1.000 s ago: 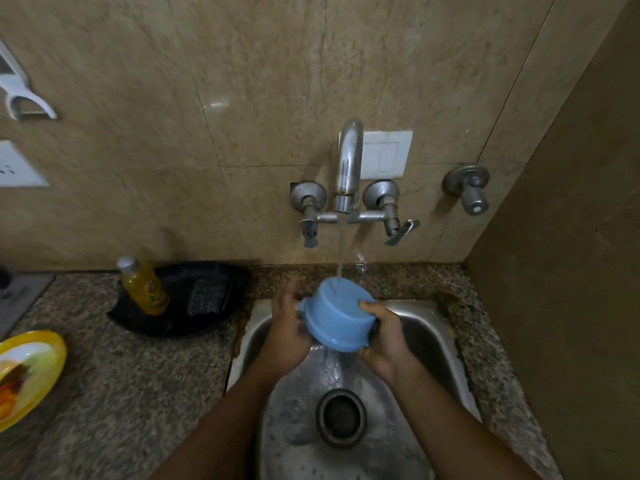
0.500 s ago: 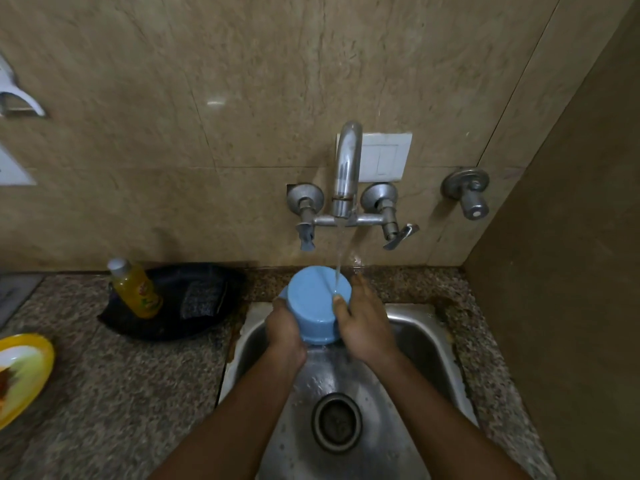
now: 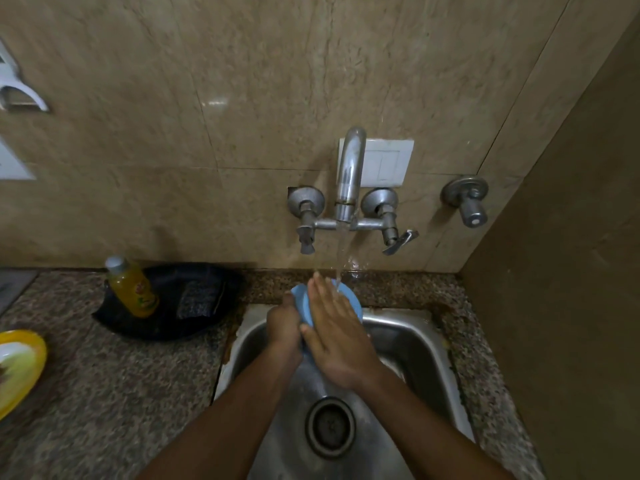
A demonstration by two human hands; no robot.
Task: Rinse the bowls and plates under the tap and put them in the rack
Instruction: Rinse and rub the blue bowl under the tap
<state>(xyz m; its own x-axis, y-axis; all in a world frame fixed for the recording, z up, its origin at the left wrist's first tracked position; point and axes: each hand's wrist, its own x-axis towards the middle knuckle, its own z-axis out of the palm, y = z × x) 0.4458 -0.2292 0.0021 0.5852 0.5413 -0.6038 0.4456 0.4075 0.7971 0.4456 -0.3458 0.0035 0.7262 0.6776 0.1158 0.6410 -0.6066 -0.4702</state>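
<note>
A small blue bowl is held over the back of the steel sink, under the running tap. My left hand grips the bowl's left side. My right hand lies flat with fingers spread over the bowl's upturned surface and hides most of it. The stream of water falls onto my right fingers and the bowl's far edge. A yellow plate with food remains lies at the left edge of the counter.
A black tray left of the sink holds a yellow bottle and a dark scrub pad. The granite counter surrounds the sink. A side wall closes in on the right. The drain sits in the sink's middle.
The bowl has tilted further toward the wall and sits lower. My right hand has slid from its right rim flat across its surface. The view has shifted a little.
</note>
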